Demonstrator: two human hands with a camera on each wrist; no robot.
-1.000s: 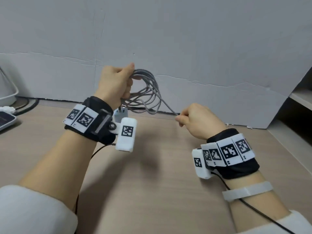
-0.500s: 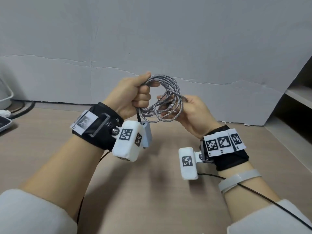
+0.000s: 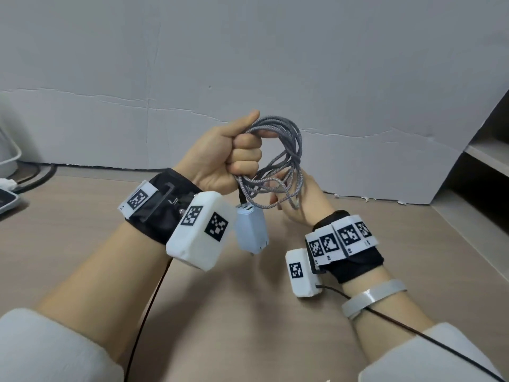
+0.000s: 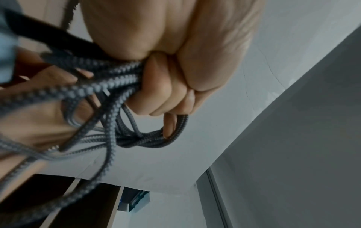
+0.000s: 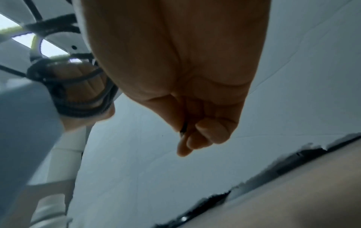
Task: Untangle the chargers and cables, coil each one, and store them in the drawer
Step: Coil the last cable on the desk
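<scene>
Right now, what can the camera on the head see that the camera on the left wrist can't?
Only the head view shows the pale blue charger brick hanging clearly below the left hand, the wooden tabletop, both wrist bands, and the right hand working behind the loops.

Only the left wrist view shows the left hand's curled fingers up close, clamped round the bunched strands, plus a dark shelf opening low in the picture.

Both show the grey braided cable coiled in loops, gripped in the left fist, with the grey wall behind.
</scene>
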